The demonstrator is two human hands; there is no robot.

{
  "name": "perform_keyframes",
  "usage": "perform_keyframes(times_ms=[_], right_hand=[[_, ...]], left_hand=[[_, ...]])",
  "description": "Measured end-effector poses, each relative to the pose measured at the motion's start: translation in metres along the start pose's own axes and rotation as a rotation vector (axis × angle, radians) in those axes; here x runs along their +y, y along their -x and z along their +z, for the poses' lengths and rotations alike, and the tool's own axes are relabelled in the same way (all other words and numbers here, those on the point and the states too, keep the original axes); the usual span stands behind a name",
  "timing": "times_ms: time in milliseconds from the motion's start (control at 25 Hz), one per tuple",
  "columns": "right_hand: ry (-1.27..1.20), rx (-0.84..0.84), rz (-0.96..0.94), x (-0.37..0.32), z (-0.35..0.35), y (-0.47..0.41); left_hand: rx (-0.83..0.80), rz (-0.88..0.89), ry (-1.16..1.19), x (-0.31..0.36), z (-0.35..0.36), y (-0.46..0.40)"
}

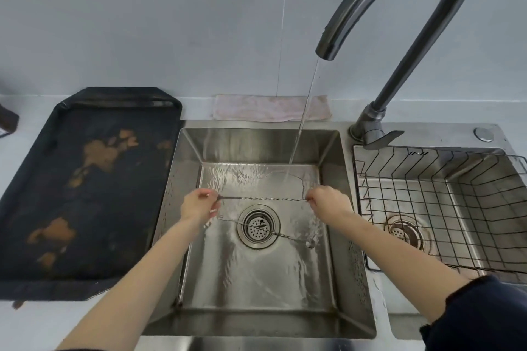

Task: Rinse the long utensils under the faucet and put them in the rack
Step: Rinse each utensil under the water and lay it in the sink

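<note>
Right sleeve (482, 313): dark, pushed up the forearm, nearest the camera.
Second twisted utensil (273, 232): flat on the sink floor, across the drain strainer (258, 225).
Left hand (198, 205): fingertips pinching the left end of the held utensil.
Right hand (328, 201): fingertips pinching the right end.
Twisted metal utensil (262, 198): level between both hands, above the drain, just in front of the water stream (302, 117).
Sink basin (339, 273): wet, rippled.
Wire rack (445, 208): in the right-hand basin, holding nothing.
Black tray (94, 188): left counter, brown-stained.
Faucet (399, 8): running.
Pink cloth (268, 108): behind the sink.
</note>
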State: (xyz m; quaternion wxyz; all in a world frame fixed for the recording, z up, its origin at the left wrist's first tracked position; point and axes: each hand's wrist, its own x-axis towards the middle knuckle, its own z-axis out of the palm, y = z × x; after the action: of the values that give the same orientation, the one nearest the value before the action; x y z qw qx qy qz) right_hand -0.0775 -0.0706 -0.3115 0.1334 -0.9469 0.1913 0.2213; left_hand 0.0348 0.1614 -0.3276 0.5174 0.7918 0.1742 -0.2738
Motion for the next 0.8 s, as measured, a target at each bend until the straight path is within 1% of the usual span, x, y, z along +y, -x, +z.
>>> perform_keyframes(times_ms=[80,280,480,600,800], right_hand=[[0.015,-0.06,0.013,0.001,0.015,-0.004],[0.049,-0.188,0.035,0.002,0.046,-0.021],[0.074,-0.25,0.04,0.003,0.065,-0.03],[0.083,-0.261,0.031,0.003,0.07,-0.03],[0.096,-0.181,0.004,0.001,0.064,-0.026]], left_hand=[[-0.019,-0.041,-0.135,-0.023,0.003,-0.007],[0.0,-0.135,-0.305,-0.068,0.014,-0.023],[-0.002,-0.124,-0.4,-0.08,0.025,-0.019],[-0.012,-0.115,-0.448,-0.082,0.027,-0.017],[0.014,-0.111,-0.486,-0.073,0.025,-0.011]])
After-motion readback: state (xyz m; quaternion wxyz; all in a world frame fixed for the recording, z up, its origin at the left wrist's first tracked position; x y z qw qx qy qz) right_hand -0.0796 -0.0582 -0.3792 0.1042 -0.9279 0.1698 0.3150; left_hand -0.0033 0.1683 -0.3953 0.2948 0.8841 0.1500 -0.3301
